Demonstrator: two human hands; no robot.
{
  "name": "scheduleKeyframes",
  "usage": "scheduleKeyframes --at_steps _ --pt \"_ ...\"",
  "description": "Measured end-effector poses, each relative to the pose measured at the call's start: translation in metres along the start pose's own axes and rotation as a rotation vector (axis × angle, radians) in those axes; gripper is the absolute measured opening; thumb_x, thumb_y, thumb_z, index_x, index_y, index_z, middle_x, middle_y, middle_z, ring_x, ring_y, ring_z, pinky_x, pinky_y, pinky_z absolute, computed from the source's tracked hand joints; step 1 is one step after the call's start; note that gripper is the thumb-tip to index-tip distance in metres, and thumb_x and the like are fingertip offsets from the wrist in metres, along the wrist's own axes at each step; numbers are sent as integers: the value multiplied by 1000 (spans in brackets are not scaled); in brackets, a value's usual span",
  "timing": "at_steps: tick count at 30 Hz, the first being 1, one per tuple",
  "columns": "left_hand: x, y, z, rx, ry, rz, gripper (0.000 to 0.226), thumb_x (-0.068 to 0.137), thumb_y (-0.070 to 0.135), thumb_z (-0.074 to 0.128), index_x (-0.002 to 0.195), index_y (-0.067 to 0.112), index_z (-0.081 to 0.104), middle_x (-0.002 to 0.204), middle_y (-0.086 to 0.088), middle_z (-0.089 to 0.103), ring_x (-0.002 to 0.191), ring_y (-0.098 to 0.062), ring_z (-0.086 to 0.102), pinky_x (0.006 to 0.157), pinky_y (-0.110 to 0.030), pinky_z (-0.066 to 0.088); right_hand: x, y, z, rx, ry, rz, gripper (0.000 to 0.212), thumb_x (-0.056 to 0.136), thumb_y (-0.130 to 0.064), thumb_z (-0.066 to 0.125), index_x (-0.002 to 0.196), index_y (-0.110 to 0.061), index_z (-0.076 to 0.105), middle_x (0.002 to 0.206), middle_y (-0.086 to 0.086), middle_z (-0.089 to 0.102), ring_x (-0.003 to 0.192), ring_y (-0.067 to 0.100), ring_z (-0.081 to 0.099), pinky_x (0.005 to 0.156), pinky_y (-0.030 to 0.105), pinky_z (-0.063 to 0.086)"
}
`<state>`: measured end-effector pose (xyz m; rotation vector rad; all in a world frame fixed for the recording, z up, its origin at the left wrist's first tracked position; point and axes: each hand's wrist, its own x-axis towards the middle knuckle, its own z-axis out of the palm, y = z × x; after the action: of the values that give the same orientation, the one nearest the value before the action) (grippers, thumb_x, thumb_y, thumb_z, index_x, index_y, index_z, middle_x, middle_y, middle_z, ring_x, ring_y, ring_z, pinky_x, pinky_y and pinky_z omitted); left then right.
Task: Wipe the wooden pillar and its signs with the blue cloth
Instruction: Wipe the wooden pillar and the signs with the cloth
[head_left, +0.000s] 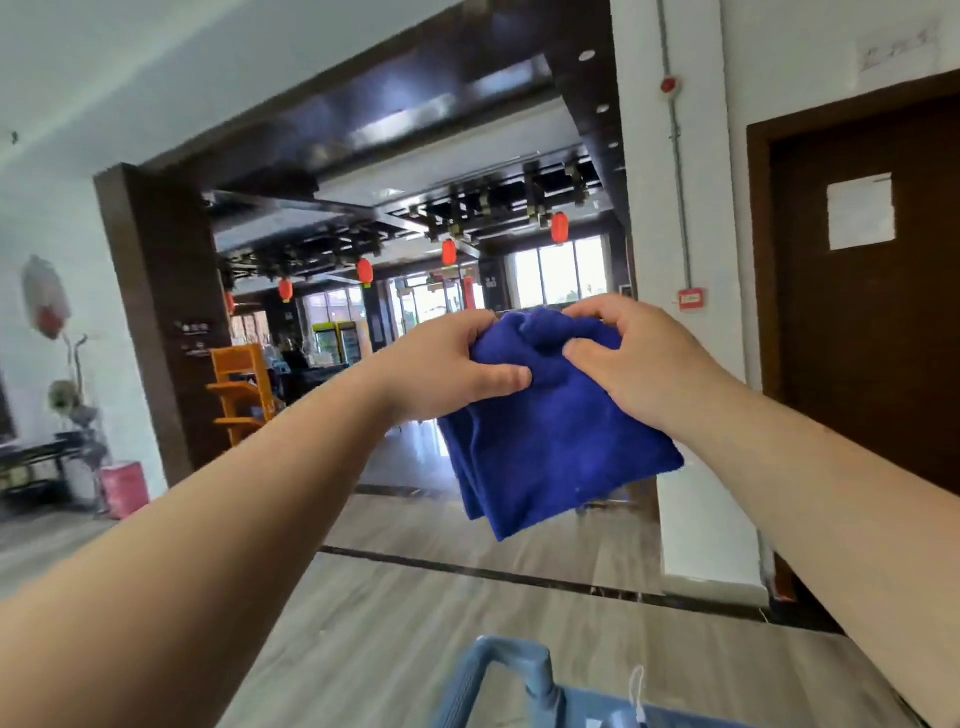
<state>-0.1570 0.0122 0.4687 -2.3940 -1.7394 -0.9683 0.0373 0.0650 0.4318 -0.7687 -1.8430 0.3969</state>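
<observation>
A folded blue cloth (550, 447) hangs in the air in front of me, held at chest height. My left hand (441, 364) grips its upper left edge, thumb on the front. My right hand (628, 353) pinches the upper right edge. The dark wooden pillar (161, 312) stands well away at the left of the wide opening, with small signs (193, 338) on its inner face. Neither hand is near the pillar.
A blue cart handle (514, 670) rises at the bottom edge just below me. A white wall column (685, 260) and a dark brown door (872, 312) stand at the right. An orange shelf (241, 389) and a pink bin (124, 488) sit by the pillar.
</observation>
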Motion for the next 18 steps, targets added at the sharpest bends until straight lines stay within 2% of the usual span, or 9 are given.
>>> scheduleKeyframes --at_steps 3,4,7,9,12,14,16,18 --pt "-29 -13 -26 105 6 -106 28 79 51 63 98 31 60 94 7 67 85 -11 63 76 -34 51 12 -12 39 71 -36 -37 22 84 -25 55 101 -38 61 97 -12 65 88 8 60 74 30 52" --pt "-40 -13 -35 134 24 -156 27 80 54 60 95 31 60 92 6 67 84 -14 63 74 -35 51 15 -18 49 93 -67 -57 23 84 -25 54 102 -37 62 97 -12 65 88 9 60 74 31 52" --pt "-72 -3 -60 297 107 -291 20 84 49 59 82 30 55 80 7 61 75 -14 58 61 -28 41 21 -38 74 167 -142 -153 24 84 -27 52 104 -36 62 97 -12 64 87 8 59 68 26 48" --pt "-94 13 -75 426 178 -390 22 83 47 61 76 28 52 74 9 57 70 -11 55 57 -27 37 21 -55 84 235 -180 -228 22 86 -26 52 104 -34 61 97 -10 64 86 7 58 66 22 44" --pt "-131 43 -98 558 230 -562 23 79 49 63 78 27 56 77 7 61 74 -13 59 62 -30 43 13 -86 97 354 -280 -324 19 89 -26 52 105 -33 58 92 -12 60 83 5 54 65 19 40" --pt "-157 67 -111 645 241 -672 26 78 50 64 84 25 59 80 5 63 76 -14 60 67 -32 47 3 -110 106 463 -336 -380 18 90 -28 52 106 -33 58 93 -11 61 87 8 56 71 25 43" --pt "-183 93 -123 722 242 -760 25 77 49 65 83 25 59 78 7 63 74 -14 60 62 -30 45 -13 -136 108 579 -399 -415 17 91 -27 52 105 -32 60 96 -8 64 91 13 58 78 31 46" --pt "-214 128 -135 783 225 -855 20 79 46 65 81 27 58 77 9 62 72 -12 60 59 -28 43 -34 -170 110 695 -496 -451 16 92 -27 51 105 -32 60 96 -10 64 90 11 59 78 31 47"
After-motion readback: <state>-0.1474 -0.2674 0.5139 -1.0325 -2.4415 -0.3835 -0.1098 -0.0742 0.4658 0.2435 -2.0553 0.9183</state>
